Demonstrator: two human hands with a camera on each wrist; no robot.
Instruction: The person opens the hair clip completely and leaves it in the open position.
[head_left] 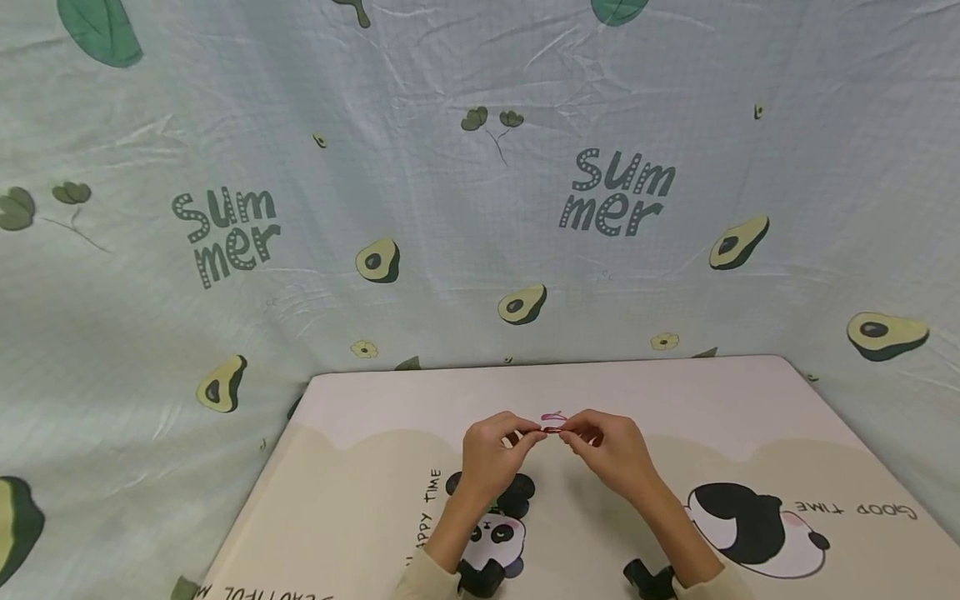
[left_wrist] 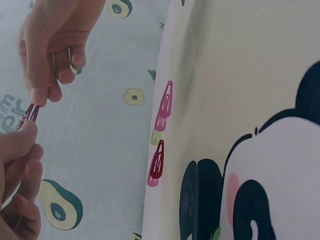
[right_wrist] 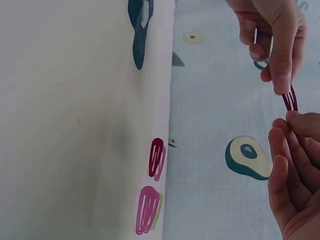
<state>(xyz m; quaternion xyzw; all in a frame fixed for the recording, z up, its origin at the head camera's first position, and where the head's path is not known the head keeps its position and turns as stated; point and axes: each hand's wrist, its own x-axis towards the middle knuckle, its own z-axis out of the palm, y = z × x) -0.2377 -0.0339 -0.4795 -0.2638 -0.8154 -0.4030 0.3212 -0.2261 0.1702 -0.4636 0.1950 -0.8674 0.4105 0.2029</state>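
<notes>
Both hands meet above the far part of the table, fingertips facing each other. Between them is a dark red snap hair clip (head_left: 552, 430). My left hand (head_left: 497, 454) pinches one end of it between thumb and forefinger, and my right hand (head_left: 613, 454) pinches the other end. In the left wrist view the clip (left_wrist: 31, 113) shows its slotted metal frame. More snap clips lie on the table near its far edge: a dark red clip (left_wrist: 157, 159) over a pink one (left_wrist: 152, 182), and pink clips (left_wrist: 164, 107) overlapping a green clip (left_wrist: 155, 137).
The table (head_left: 390, 400) has a cream and pale pink cover with printed pandas (head_left: 495, 537) and lettering. Behind it hangs a pale sheet (head_left: 450, 192) printed with avocados and "summer". Black straps or mounts (head_left: 648, 579) sit at the wrists.
</notes>
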